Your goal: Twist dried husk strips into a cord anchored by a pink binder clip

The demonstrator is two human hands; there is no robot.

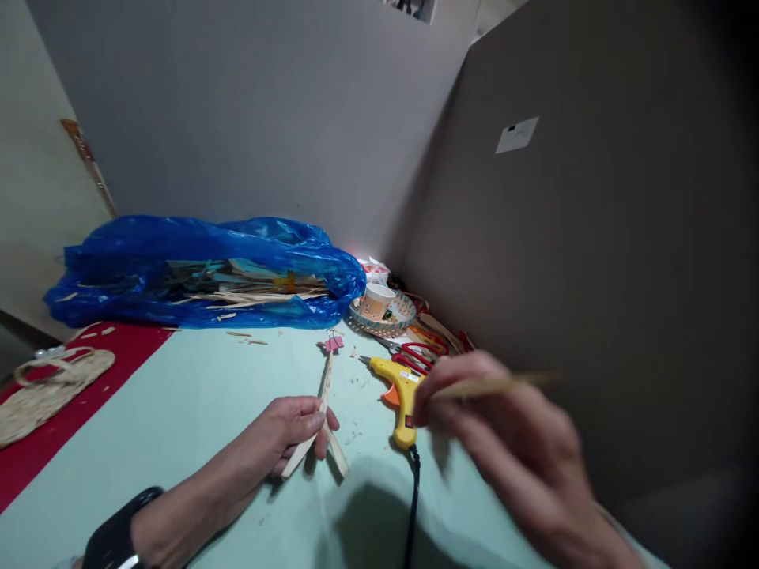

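Note:
My left hand [305, 427] is closed, thumb over fingers, on pale, flat plant-fibre strips [328, 387]. Above the hand they run together up to a pink binder clip [334, 344]; below it two ends [337, 454] spread apart. On the right, my right hand [504, 435] is raised and smeared by motion. Its fingers pinch a thin tan strip [486, 387] that points to the right. Between the hands a yellow glue gun [400, 387] with an orange trigger lies on the table, close to the right fingertips, its nozzle pointing up and left.
A blue plastic bag [207, 237] of fibre strips lies along the back wall. Beside it a paper cup [378, 301] stands in a round tray [359, 320], near red-handled scissors [415, 359]. A woven sandal [53, 387] is at left. The black cord [413, 498] runs toward me.

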